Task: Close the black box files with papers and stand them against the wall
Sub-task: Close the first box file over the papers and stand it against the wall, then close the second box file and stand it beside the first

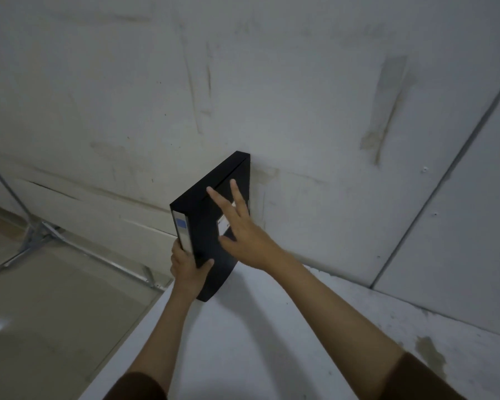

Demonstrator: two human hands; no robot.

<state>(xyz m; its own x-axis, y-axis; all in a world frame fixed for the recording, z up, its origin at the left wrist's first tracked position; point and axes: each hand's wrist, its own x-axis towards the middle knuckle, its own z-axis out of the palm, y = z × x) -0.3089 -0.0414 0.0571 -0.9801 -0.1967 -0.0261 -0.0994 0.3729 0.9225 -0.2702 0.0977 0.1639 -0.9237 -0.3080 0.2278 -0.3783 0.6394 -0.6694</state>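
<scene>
A black box file (205, 226) stands upright on the white table (272, 342) with its far end against the grey wall (300, 111). Its spine faces me and carries a grey strip with a blue label (182, 223). My left hand (186, 268) grips the lower near corner of the spine. My right hand (240, 226) hovers with spread fingers over the file's right side and top edge; I cannot tell if it touches. A pale patch, maybe paper, shows behind the right fingers.
The table's left edge (145, 313) drops to a glossy floor (41, 298). A metal stand with splayed legs (32, 241) stands on the floor at the left. The wall has a vertical panel seam (445, 174) on the right.
</scene>
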